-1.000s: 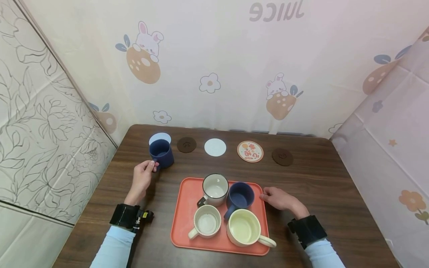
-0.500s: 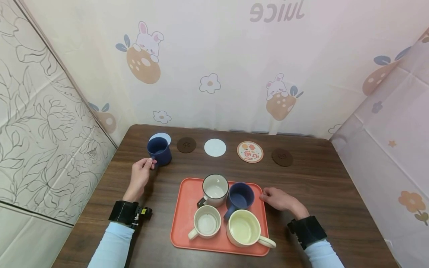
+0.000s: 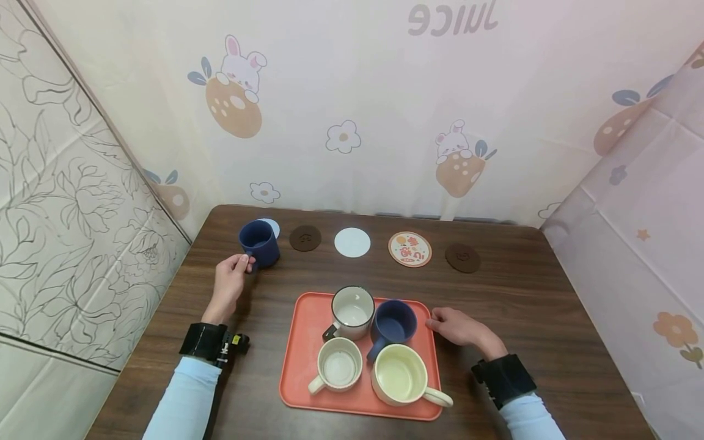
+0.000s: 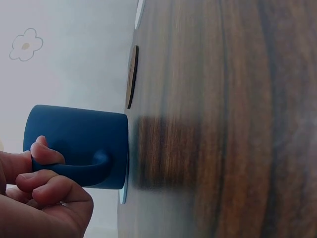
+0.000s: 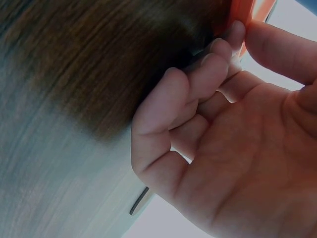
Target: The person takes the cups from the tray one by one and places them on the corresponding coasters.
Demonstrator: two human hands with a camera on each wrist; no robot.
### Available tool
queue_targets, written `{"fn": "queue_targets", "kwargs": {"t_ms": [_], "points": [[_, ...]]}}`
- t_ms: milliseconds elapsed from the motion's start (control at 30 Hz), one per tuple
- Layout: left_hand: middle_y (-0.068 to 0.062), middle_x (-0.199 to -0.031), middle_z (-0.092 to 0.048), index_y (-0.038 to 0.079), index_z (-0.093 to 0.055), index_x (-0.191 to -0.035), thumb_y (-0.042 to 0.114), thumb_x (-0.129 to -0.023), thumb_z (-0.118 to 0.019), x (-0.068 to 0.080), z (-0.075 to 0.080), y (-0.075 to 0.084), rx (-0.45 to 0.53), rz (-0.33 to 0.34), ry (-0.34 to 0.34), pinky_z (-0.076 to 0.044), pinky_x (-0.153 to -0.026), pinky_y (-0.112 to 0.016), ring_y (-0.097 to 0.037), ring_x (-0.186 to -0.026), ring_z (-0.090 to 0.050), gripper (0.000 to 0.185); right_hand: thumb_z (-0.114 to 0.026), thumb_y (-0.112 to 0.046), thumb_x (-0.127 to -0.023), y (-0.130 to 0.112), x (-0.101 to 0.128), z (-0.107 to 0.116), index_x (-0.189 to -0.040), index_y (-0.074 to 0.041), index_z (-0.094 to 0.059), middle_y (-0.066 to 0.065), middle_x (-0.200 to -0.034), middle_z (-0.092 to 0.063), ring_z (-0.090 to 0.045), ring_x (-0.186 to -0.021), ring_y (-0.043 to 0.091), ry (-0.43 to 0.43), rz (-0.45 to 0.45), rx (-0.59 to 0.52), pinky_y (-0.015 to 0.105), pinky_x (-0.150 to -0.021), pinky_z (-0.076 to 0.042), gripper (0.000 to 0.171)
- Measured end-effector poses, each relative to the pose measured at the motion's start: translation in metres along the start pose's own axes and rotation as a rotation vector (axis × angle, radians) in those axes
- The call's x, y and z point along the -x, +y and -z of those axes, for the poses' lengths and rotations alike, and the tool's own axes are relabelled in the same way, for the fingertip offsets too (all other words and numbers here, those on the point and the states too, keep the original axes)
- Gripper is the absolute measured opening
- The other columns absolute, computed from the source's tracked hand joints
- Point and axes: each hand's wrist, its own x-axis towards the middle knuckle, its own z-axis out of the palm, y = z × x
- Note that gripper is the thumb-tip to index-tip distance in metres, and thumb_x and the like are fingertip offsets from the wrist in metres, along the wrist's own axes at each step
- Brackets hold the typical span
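Note:
My left hand (image 3: pixel 231 282) grips the handle of a dark blue mug (image 3: pixel 258 243) at the table's back left; the mug stands over a pale blue coaster (image 3: pixel 271 226), hiding most of it. In the left wrist view my fingers (image 4: pixel 47 186) curl round the mug handle (image 4: pixel 81 168). My right hand (image 3: pixel 456 325) pinches the right rim of the orange tray (image 3: pixel 308 324), thumb on top (image 5: pixel 277 44). On the tray stand a white mug (image 3: pixel 352 311), a second blue mug (image 3: pixel 393 325), a cream cup (image 3: pixel 339 365) and a yellow-green mug (image 3: pixel 401 374).
Along the back of the brown table lie a dark brown coaster (image 3: pixel 305 238), a pale blue coaster (image 3: pixel 352 242), a printed round coaster (image 3: pixel 409 249) and another dark brown coaster (image 3: pixel 463 257). Patterned curtains wall in the table at the back and both sides.
My left hand has carried the blue mug back and a little left, onto the pale blue coaster. The right hand and tray have stayed put.

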Motion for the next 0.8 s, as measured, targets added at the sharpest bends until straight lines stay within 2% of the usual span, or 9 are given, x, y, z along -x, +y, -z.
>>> {"fn": "queue_targets", "kwargs": {"t_ms": [133,367,433,533,667,800], "points": [[-0.013,-0.099,-0.058,-0.01,-0.064,-0.122,0.026,-0.116,-0.04,-0.004,0.0,-0.001,-0.004,-0.005,0.01,-0.032,-0.082,-0.035,-0.028,-0.097,-0.046,0.043,-0.06,-0.041,-0.107,0.002,-0.001,-0.001,-0.093,-0.014,-0.063,0.004,-0.08,-0.056,-0.054,-0.074,0.022,0.005,-0.024,-0.027,0.035,-0.065,-0.04,0.031],[-0.011,-0.096,-0.058,-0.01,-0.065,-0.119,0.02,-0.115,-0.043,-0.011,-0.001,-0.002,0.005,-0.027,0.031,-0.032,-0.085,-0.033,-0.024,-0.099,-0.048,0.038,-0.058,-0.044,-0.108,0.03,-0.013,-0.007,-0.094,-0.017,-0.064,0.003,-0.081,-0.057,-0.055,-0.074,0.022,0.007,-0.021,0.004,0.034,-0.063,-0.039,0.032],[-0.013,-0.096,-0.059,-0.011,-0.065,-0.12,0.02,-0.115,-0.043,-0.012,-0.001,-0.002,0.008,-0.038,0.031,-0.033,-0.085,-0.033,-0.023,-0.099,-0.048,0.039,-0.058,-0.044,-0.108,0.024,-0.01,-0.006,-0.094,-0.017,-0.063,0.003,-0.081,-0.056,-0.054,-0.074,0.022,0.007,-0.021,0.006,0.034,-0.064,-0.039,0.032],[-0.017,-0.099,-0.059,-0.011,-0.064,-0.121,0.023,-0.115,-0.043,-0.014,-0.001,-0.001,0.012,-0.044,0.032,-0.033,-0.087,-0.033,-0.023,-0.101,-0.048,0.041,-0.059,-0.037,-0.108,0.0,0.0,-0.001,-0.092,-0.012,-0.063,0.005,-0.08,-0.056,-0.054,-0.074,0.023,0.012,-0.034,0.008,0.035,-0.065,-0.04,0.03],[-0.021,-0.103,-0.06,-0.012,-0.064,-0.123,0.025,-0.115,-0.043,-0.019,0.0,0.0,0.006,-0.047,0.029,-0.032,-0.09,-0.033,-0.024,-0.104,-0.048,0.043,-0.061,-0.027,-0.107,-0.03,0.012,0.0,-0.091,-0.009,-0.063,0.005,-0.078,-0.054,-0.053,-0.074,0.023,0.041,-0.113,0.0,0.036,-0.068,-0.04,0.024],[-0.019,-0.1,-0.061,-0.013,-0.064,-0.121,0.024,-0.115,-0.044,-0.027,0.0,0.001,0.001,-0.057,0.039,-0.034,-0.09,-0.033,-0.024,-0.103,-0.049,0.042,-0.059,-0.031,-0.108,-0.022,0.008,-0.001,-0.093,-0.011,-0.063,0.004,-0.079,-0.055,-0.053,-0.074,0.022,0.029,-0.105,0.014,0.036,-0.067,-0.04,0.026]]}}
